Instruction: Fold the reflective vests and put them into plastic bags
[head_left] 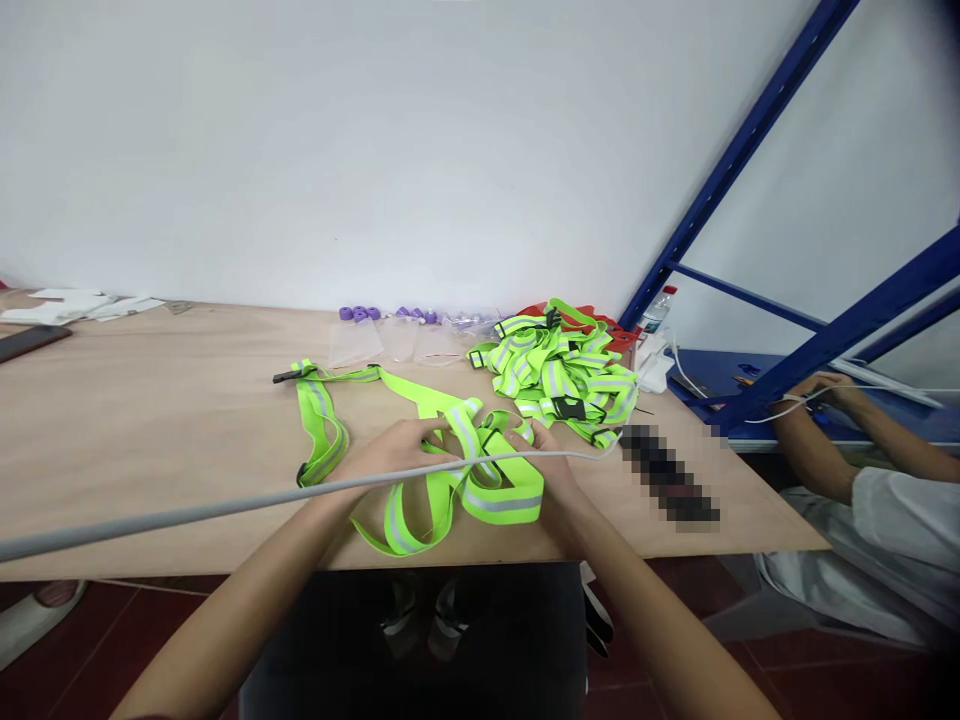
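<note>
A silver-striped lime strap (502, 505) is held in loose loops over the near part of the surface (187, 420), its webbing pinched by both the left hand (405, 447) and the right hand (551, 455); the fingertips are partly hidden by the loops. A buckled length is laid out to the left. Similar straps are heaped in a pile (555, 375) behind the right hand. The label of the red-capped bottle (656, 312) is too small to be read, and a dark item (667, 475) is obscured by pixel blocks.
</note>
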